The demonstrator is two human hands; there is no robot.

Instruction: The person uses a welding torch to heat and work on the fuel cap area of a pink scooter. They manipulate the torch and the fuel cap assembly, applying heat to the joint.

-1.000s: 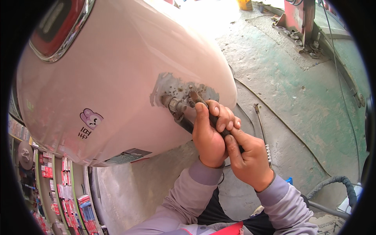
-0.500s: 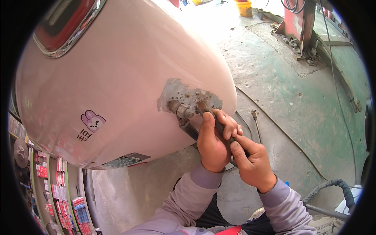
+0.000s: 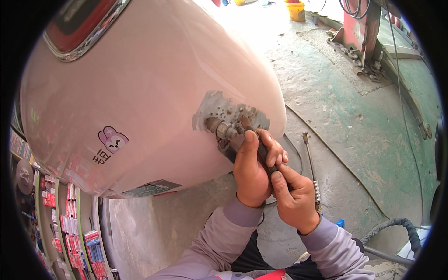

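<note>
A pink car body panel (image 3: pixel 154 79) fills the left and middle, with a patch of bare grey metal (image 3: pixel 217 105) near its lower corner. Dark spots and small holes dot that patch. A stout metal cylinder-headed tool (image 3: pixel 225 130) rests against it, its dark shaft running back beneath my left hand (image 3: pixel 252 168). My left hand is closed around a dark rod-like tool (image 3: pixel 261 144) whose flat brownish tip touches or nearly touches the bare metal. My right hand (image 3: pixel 295 196) pinches the near end of this same tool. The exact kind of tool cannot be made out.
A thin cable (image 3: pixel 336 161) crosses the floor to the right, beside a metal rod with a spring-like end (image 3: pixel 311 172). A thick wrapped hose (image 3: pixel 396 224) curls at lower right. Shelves with packages (image 3: pixel 74 228) stand at lower left; a yellow bucket (image 3: pixel 296 10) sits far off.
The view has shifted slightly, so the panel and patch appear a little further right. My right hand has drawn slightly closer to my left; both keep their hold on the tool.
</note>
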